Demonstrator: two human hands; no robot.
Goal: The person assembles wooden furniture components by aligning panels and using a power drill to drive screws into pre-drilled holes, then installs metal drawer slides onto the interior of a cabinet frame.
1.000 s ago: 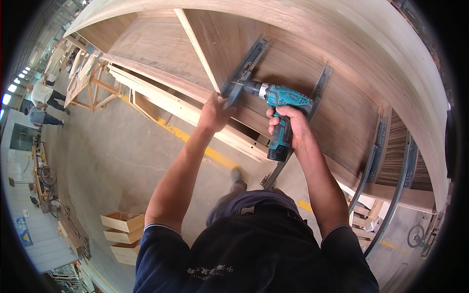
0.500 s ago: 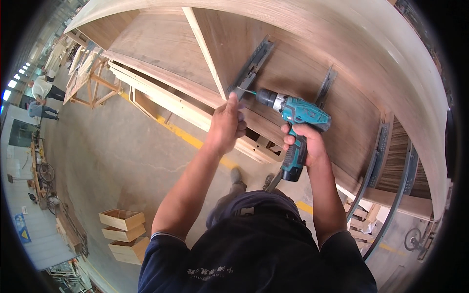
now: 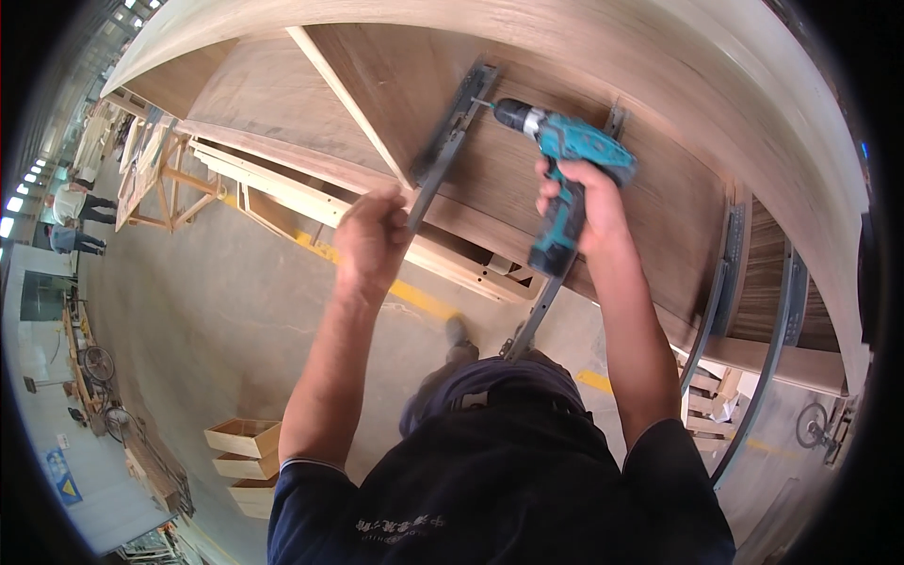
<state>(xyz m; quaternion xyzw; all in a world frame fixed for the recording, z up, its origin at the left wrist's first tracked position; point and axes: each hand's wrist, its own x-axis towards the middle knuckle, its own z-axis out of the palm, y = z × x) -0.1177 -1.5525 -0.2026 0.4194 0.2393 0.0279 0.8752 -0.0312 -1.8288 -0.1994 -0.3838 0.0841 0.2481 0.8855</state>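
My right hand (image 3: 586, 193) grips the handle of a teal and black cordless drill (image 3: 574, 141). The drill's bit points left, its tip close to the back part of a metal drawer slide (image 3: 447, 155) on the upright wooden panel (image 3: 377, 85); I cannot tell whether they touch. At the front end of that slide my left hand (image 3: 372, 231) is closed, its curled fingers against the rail, which sticks out past the cabinet's front edge. A second slide (image 3: 546, 306) reaches out below the drill toward my waist.
The wooden cabinet (image 3: 678, 254) spans the upper view. Two more extended slides (image 3: 777, 339) jut out at the right. Stacked wooden drawer boxes (image 3: 243, 438) stand on the floor at the lower left. Two people (image 3: 75, 221) are near a wooden workbench (image 3: 155, 188) at the far left.
The drill has moved up, deeper into the cabinet, along the slide. My left hand has moved left and down, and the slide's rail now extends farther out toward me.
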